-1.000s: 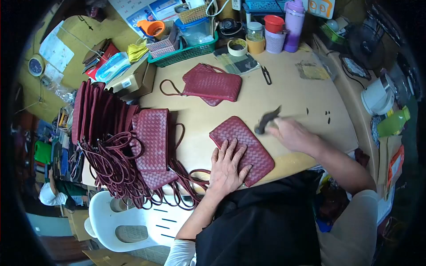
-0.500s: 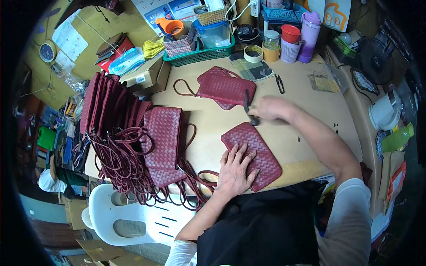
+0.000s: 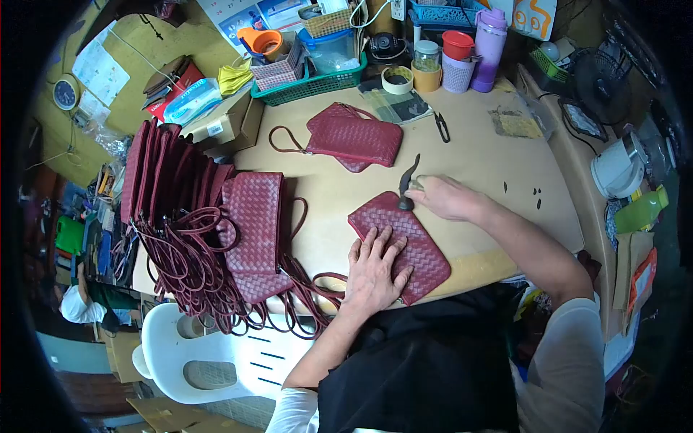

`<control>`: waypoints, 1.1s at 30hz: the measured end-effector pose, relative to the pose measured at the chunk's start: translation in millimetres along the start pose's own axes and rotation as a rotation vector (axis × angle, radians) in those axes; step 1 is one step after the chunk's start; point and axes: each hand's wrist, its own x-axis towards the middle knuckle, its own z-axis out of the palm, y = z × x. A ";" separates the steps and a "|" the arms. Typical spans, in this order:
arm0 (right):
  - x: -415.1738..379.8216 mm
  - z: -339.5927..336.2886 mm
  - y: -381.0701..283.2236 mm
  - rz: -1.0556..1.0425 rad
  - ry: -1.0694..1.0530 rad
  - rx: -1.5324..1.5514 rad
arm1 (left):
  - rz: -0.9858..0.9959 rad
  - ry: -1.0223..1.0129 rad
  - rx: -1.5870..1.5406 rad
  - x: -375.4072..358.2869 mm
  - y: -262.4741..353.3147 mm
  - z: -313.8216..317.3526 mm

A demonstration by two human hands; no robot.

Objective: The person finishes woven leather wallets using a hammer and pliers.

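Note:
A dark red woven pouch (image 3: pixel 422 252) lies flat near the table's front edge. My left hand (image 3: pixel 376 270) rests on it with its fingers spread. My right hand (image 3: pixel 442 196) is closed round a dark hammer (image 3: pixel 408 180), whose round head is at the pouch's upper corner. Beyond them lie two overlapping red pouches (image 3: pixel 357 137), one with a wrist strap. To the left, more woven pouches (image 3: pixel 254 224) lie beside a row of upright ones (image 3: pixel 162 169), their straps heaped in front.
Black snips (image 3: pixel 442 128), a tape roll (image 3: pixel 397 80) and a green basket (image 3: pixel 310 90) are at the table's back. A purple bottle (image 3: pixel 489 50) stands by cups. A white chair (image 3: pixel 216 353) is at the front left; another person (image 3: pixel 81 303) is far left.
The hammer in my right hand has come down towards me, from beside the far pouches to the near pouch's corner. My left hand remains on the pouch. The whole view has shifted slightly.

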 end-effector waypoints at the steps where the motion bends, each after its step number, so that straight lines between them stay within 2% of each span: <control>1: -7.2 -4.4 -4.4 0.008 -0.201 -0.084 | 0.002 -0.006 0.000 0.0 -0.5 -0.9; 2: -8.4 -23.1 -5.8 0.100 -0.349 -0.234 | 0.000 -0.004 0.005 -0.4 0.8 -0.2; 3: -16.3 -26.8 -7.0 0.106 -0.347 -0.227 | 0.006 -0.003 0.017 0.2 0.0 -0.5; 5: -34.4 -24.4 -5.4 0.019 -0.014 0.016 | 0.011 -0.010 0.002 0.2 0.9 -0.3; 6: -32.5 -0.4 5.4 0.061 0.149 0.105 | 0.011 -0.004 0.007 0.7 0.9 0.1; 7: -35.6 5.0 11.3 0.066 0.145 0.102 | 0.007 0.004 0.013 1.0 1.2 -0.1; 9: -44.8 10.4 20.3 0.073 -0.186 -0.067 | 0.007 -0.009 0.014 1.5 1.8 -2.7; 10: -49.2 -13.8 9.3 0.089 -0.313 -0.180 | 0.006 -0.002 0.009 1.1 2.7 -1.5; 11: -57.2 -19.3 4.6 0.093 -0.313 -0.174 | 0.010 0.005 0.009 0.9 1.9 -0.5; 13: -71.7 -19.6 0.4 0.017 -0.003 0.015 | 0.014 0.002 0.019 0.6 1.1 1.7; 14: -69.7 -2.4 3.6 0.081 0.113 0.037 | 0.013 0.007 0.013 1.2 1.3 1.5; 15: -71.7 7.3 11.6 0.087 0.106 0.037 | 0.008 0.011 0.008 1.1 1.6 1.5; 17: -79.1 18.9 24.6 0.097 -0.103 -0.103 | 0.009 0.004 0.014 2.1 1.3 1.1; 18: -83.3 -14.1 7.2 0.103 -0.329 -0.222 | 0.008 0.012 0.016 2.0 2.0 2.0; 19: -91.8 -17.1 4.5 0.109 -0.333 -0.212 | 0.013 0.017 0.022 1.0 1.5 2.4; 21: -109.5 -16.2 2.5 0.066 -0.017 -0.017 | 0.011 0.008 0.015 1.7 2.0 2.3; 22: -116.3 -10.6 -7.8 0.207 0.031 0.083 | 0.007 0.011 0.015 2.0 2.3 2.1; 23: -122.9 -7.4 -2.4 0.214 0.023 0.080 | 0.001 0.012 0.014 1.4 2.6 2.4; 26: -139.0 -21.0 6.6 0.196 -0.361 -0.159 | 0.013 0.009 0.015 0.5 2.8 1.8; 27: -142.7 -21.4 1.9 0.202 -0.359 -0.157 | 0.014 0.011 0.022 1.4 2.3 1.7; 29: -154.3 -13.9 -8.3 0.236 0.004 -0.030 | 0.017 0.004 0.017 0.7 1.8 3.7; 31: -161.2 4.6 -3.9 0.244 -0.005 0.030 | 0.015 0.019 0.012 0.3 3.0 3.1; 33: -167.0 7.0 -7.8 0.171 -0.245 -0.132 | 0.012 -0.003 0.051 -0.9 8.7 -2.3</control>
